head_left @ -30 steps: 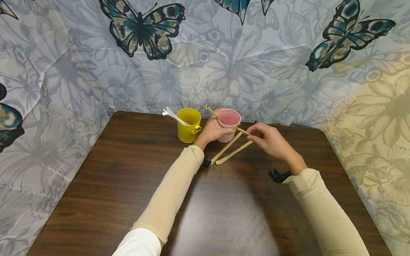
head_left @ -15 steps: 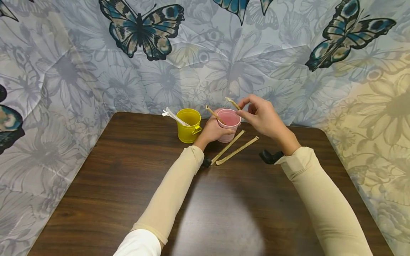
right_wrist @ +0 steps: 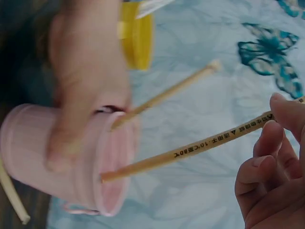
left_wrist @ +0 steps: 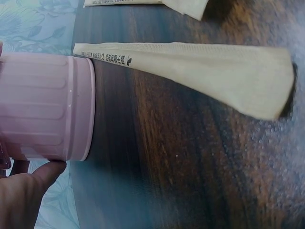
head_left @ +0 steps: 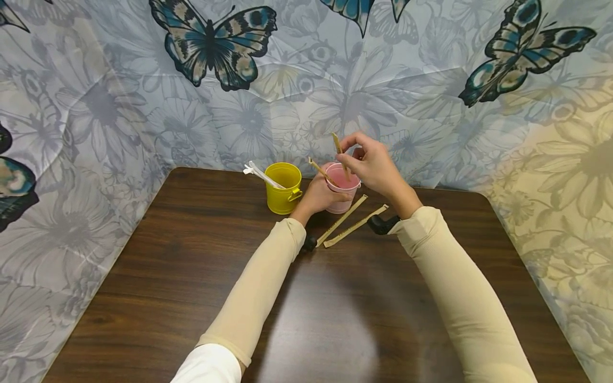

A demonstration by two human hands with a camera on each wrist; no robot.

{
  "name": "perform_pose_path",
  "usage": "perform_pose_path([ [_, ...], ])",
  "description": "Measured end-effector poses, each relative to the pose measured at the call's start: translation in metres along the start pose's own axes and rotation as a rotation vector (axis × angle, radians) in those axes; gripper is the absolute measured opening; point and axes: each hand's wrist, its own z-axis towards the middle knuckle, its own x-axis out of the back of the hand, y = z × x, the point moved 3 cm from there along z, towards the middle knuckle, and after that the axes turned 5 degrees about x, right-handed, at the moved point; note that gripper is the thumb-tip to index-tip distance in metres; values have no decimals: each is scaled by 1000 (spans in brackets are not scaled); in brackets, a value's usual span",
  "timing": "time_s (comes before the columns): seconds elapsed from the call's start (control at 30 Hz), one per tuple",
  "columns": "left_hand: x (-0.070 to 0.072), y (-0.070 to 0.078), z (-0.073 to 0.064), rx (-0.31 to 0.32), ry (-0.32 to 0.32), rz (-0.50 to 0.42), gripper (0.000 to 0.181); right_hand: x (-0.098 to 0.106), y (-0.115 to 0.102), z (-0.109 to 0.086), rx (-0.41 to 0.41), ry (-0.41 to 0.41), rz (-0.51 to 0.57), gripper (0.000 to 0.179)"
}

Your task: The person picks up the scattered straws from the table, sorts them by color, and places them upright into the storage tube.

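Note:
My left hand (head_left: 320,196) grips a small pink bucket (left_wrist: 38,107) from its left side, thumb across the near wall. In the head view the bucket stands near the table's back edge. Between thumb and fingers, my right hand (head_left: 372,162) pinches a brown paper-wrapped straw (right_wrist: 200,147) with printed lettering. The straw's lower end reaches into the bucket's mouth. Another wrapped straw (right_wrist: 169,94) leans inside the same bucket against its rim. In front of the bucket, two more wrapped straws, a nearer one (head_left: 355,226) and a farther one (head_left: 342,219), lie slanted on the table.
A yellow bucket (head_left: 278,201) with a side handle stands left of my left hand. White-wrapped sticks (head_left: 261,173) lean out of it. The dark wooden table (head_left: 191,298) meets a butterfly-print cloth (head_left: 306,96) at the back.
My right hand has lifted a wrapped straw from the table area, moved up and left, and brought its lower end into the pink bucket. My left hand keeps its hold on the bucket.

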Motion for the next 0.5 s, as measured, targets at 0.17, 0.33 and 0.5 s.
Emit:
perform_pose_path([
  [0.17,0,1,0,-14,-4,66,89,-16,19,-4,-60,-62,-45,15],
  [0.33,0,3,-2,-23,-21,51,87,-26,28,-8,-78,-107,-41,14],
  [0.5,0,6,-3,-27,-33,18,81,-30,31,-11,-85,-138,-48,18],
])
